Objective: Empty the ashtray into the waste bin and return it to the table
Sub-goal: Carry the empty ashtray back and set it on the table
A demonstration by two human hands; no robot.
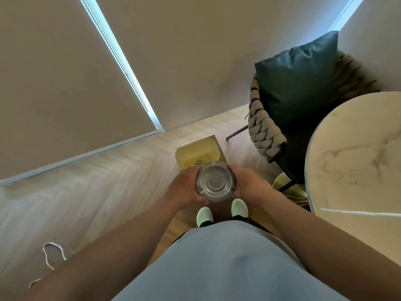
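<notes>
Ashtray (216, 181): glass, likely heavy, slick, breakable; you grip its rim.
Hands: left hand (184, 187) and right hand (249, 184) both clasp it.
Waste bin (197, 155): just ahead.

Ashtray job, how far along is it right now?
Looks done: the glass ashtray appears empty, and there is some debris at the bottom of the yellow bin, so the dumping seems over. In hand: the left hand and right hand hold it upright by its sides, just short of the bin. Left: setting it back on the marble table to the right.
</notes>
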